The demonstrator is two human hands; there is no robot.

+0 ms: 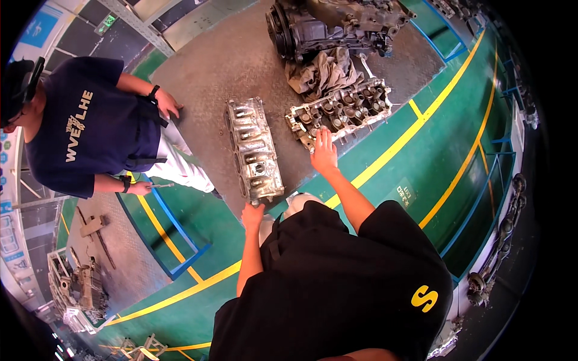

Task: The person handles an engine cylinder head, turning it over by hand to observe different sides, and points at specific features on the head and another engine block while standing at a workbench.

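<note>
A silver engine cylinder head [257, 150] lies lengthwise on the worn metal bench top in front of me. My left hand [253, 215] is at its near end, the fingers curled against the edge and partly hidden. To the right rests a second cylinder head [346, 111], its valve side facing up with rows of round parts. On the near left corner of that one lies my right hand [324, 153], fingers stretched out flat and gripping nothing.
Behind the second head are a crumpled grey-brown cloth [328, 72] and a large dark engine [337, 27]. A co-worker [96, 126] in a dark shirt stands at the left, a slim metal tool [161, 185] in one hand. Another engine [78, 283] sits at lower left; blue rails [481, 210] run at right.
</note>
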